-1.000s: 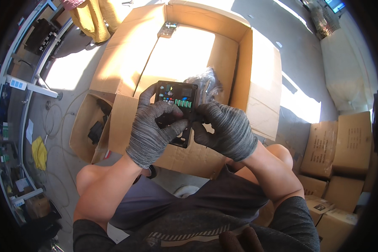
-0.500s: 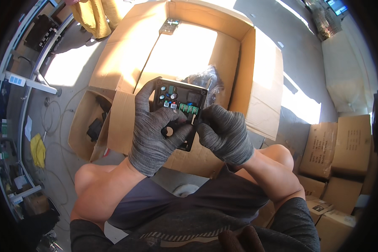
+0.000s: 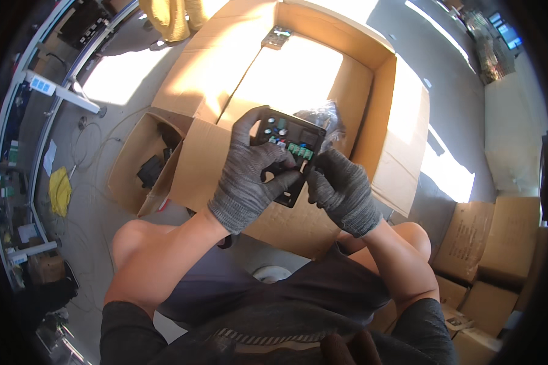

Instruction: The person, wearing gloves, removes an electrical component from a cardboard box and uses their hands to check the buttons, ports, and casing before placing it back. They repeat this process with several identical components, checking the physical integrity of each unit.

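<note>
In my gloved left hand (image 3: 243, 173) is a shallow black electronics case (image 3: 293, 124), tilted over the big carton. The fingers wrap its left side and the thumb lies across its lower part. Inside the case a circuit board shows green terminal blocks (image 3: 300, 151) and small round capacitors. My gloved right hand (image 3: 346, 193) is at the case's right edge, its fingers curled and pinched together. Whatever lies between those fingertips is hidden.
Under my hands stands a large open cardboard box (image 3: 380, 121) holding a clear plastic bag (image 3: 329, 115) and another circuit unit (image 3: 277, 38). A smaller carton (image 3: 125, 164) with dark parts is on the left. Stacked cartons (image 3: 466, 240) stand right; a metal rack (image 3: 61, 94) stands left.
My view has shifted, so the scene sits farther right. Both hands stay at the case; the right fingers remain curled at its right edge.
</note>
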Demonstrator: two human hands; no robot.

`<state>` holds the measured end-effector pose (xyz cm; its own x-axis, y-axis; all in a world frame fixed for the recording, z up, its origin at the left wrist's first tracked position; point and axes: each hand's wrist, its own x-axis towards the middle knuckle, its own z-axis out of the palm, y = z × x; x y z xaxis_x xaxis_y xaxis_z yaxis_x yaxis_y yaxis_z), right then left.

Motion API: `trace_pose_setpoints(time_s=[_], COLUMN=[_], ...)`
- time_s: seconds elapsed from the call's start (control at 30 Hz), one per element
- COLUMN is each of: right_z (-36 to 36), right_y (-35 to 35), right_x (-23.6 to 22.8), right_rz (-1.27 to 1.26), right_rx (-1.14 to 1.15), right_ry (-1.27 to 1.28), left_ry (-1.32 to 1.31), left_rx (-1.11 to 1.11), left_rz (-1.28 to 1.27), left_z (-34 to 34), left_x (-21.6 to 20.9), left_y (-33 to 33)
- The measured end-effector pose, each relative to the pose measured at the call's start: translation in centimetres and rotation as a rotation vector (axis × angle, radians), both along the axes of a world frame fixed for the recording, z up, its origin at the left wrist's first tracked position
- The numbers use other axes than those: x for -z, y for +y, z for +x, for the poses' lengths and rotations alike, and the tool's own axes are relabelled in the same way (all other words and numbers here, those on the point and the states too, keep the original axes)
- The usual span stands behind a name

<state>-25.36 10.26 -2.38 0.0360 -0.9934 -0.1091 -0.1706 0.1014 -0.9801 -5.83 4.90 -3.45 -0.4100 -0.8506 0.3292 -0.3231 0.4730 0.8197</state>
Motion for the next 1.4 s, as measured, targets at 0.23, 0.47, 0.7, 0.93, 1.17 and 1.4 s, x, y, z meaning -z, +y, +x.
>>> trace_pose_setpoints(time_s=[0.23,0.47,0.7,0.93,1.17,1.4], right_z=[-1.3,-2.5,-3.4,-3.8,-4.2,-3.7], right_y=[-0.4,-0.6,-0.6,-2.0,-8.8,-29.6], right_x=[-0.8,-0.6,0.6,1.1,5.3,14.5], right_rz=[0.118,0.045,-0.096,-0.038,0.263,-0.080], right_rx=[-0.108,-0.261,-0.454,-0.487,-0.284,-0.171], right_ry=[0.048,0.366,0.621,0.639,0.414,1.002], left_ry=[0.076,0.112,0.266,-0.280,-0.151,-0.603], left_rx=[0.007,-0.787,-1.154,-0.862,-0.134,0.096], left_rz=[0.327,0.902,1.116,0.652,0.306,-0.027], left_z=[3.6,19.1,29.4,34.2,8.9,5.1], left_x=[0.8,5.7,21.2,25.1,-0.4,-1.3], left_y=[-3.0,-8.9,-8.3,-11.9,-8.2,-7.8])
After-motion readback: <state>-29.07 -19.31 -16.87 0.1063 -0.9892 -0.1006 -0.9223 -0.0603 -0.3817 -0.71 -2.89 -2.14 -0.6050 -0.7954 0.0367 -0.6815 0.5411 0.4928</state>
